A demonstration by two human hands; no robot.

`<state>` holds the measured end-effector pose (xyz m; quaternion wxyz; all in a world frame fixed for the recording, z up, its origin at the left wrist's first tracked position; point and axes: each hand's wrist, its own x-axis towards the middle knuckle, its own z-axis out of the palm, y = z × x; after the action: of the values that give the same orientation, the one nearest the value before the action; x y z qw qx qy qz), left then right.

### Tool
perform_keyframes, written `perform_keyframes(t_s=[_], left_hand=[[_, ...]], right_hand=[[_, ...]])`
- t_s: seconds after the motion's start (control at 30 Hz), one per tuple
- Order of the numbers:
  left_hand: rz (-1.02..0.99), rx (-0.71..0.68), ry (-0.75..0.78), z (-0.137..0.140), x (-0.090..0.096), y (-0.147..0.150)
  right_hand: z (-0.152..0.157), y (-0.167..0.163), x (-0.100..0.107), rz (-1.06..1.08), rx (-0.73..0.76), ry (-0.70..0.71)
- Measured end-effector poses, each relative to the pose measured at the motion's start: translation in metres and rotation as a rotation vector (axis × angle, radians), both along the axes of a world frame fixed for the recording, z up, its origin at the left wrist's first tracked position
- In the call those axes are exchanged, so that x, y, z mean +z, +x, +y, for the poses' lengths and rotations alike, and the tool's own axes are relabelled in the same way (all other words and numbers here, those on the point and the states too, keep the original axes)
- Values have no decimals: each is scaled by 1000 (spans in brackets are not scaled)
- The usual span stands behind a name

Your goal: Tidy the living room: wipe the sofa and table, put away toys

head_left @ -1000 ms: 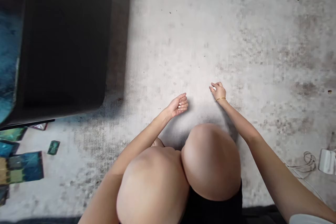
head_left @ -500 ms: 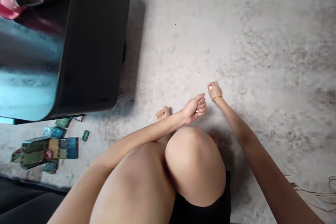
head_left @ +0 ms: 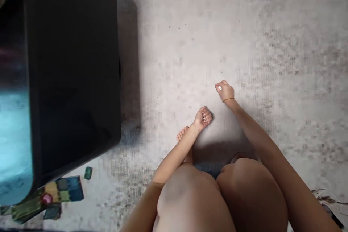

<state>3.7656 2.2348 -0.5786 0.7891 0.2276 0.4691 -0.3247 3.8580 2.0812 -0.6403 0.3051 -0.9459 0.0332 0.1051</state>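
Note:
My left hand hovers low over the pale grey rug, just past my bare knees. Its fingers are curled in and nothing shows inside them. My right hand is a little farther out and to the right, wearing a thin gold bracelet. It is closed loosely, knuckles up, and I see no object in it. The two hands are a short gap apart. The toes of one bare foot peek out beside my left forearm.
A large black glossy table fills the left side, casting a shadow on the rug. Coloured cards and boxes lie on the floor under its near corner. A white cable lies at the bottom right.
The view has swung so the black table looms larger at the left. My left hand has drawn back and lower, away from my right hand, and my knees have dropped lower in view.

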Motion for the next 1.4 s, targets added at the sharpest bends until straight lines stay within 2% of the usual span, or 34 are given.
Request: perform_keyframes(t_s=[0.1, 0.27, 0.33, 0.47, 0.6, 0.7, 0.8, 0.97, 1.07, 1.17, 1.3, 1.33, 1.4], left_hand=[[19, 27, -57, 4, -13, 18], [-49, -50, -53, -4, -24, 71], [-81, -126, -62, -11, -25, 88], [-124, -294, -180, -23, -21, 100], [-143, -346, -193, -22, -12, 95], [-111, -319, -149, -7, -4, 87], [-89, -322, -152, 17, 2, 79], [-73, -309, -209, 49, -4, 82], [-78, -226, -223, 56, -15, 90], [-84, -111, -222, 56, -24, 96], [-107, 4, -191, 46, -32, 104], [-136, 5, -203, 44, -33, 106], [-215, -9, -221, 39, -34, 108]], right_hand=[[0, 5, 8, 27, 78, -49], [3, -17, 32, -55, 256, 107], [6, -31, 43, -37, 283, 35], [8, -48, 67, 82, 194, -222], [4, -52, 94, 135, 174, -256], [-3, -39, 106, 109, 26, -287], [-14, -7, 99, 96, -67, -256], [-17, 54, 57, 74, -87, -114], [-16, 71, 32, 4, -106, -72], [-18, 74, 17, -120, -59, -17], [-11, 69, 22, -256, 20, 32], [-4, 65, 28, -275, 83, 43], [15, 54, 45, -274, 306, 60]])
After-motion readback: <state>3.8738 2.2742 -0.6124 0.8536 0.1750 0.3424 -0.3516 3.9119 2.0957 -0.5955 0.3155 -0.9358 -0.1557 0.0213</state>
